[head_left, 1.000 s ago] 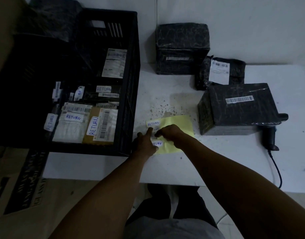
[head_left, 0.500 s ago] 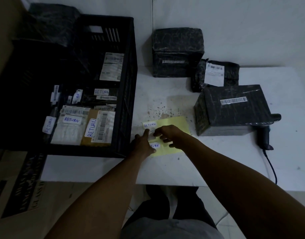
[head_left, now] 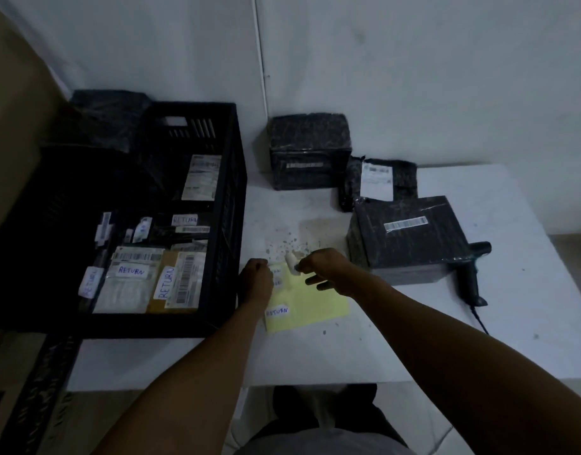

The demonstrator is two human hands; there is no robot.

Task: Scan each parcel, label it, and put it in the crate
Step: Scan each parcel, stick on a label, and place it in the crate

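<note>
On the white table (head_left: 364,353) lies a yellow sticker sheet (head_left: 310,305) with a white RETURN label (head_left: 277,311) near its lower left corner. My right hand (head_left: 325,269) pinches a white label (head_left: 291,263) that curls up off the sheet's top edge. My left hand (head_left: 257,280) presses its curled fingers on the sheet's left edge. A black wrapped parcel (head_left: 405,239) with a barcode sits just right of my right hand. Two more black parcels, a box (head_left: 310,151) and a flat bag (head_left: 379,180), stand behind. The black crate (head_left: 228,244) at left holds several labelled parcels.
A black handheld scanner (head_left: 469,274) with its cable lies on the table right of the near parcel. A white wall runs behind the table. A cardboard box (head_left: 10,385) stands on the floor at lower left, below the crate.
My right hand has peeled a white label up from the yellow sheet and lifted it. My left fingers moved from pointing at the labels to pressing down on the sheet's left edge.
</note>
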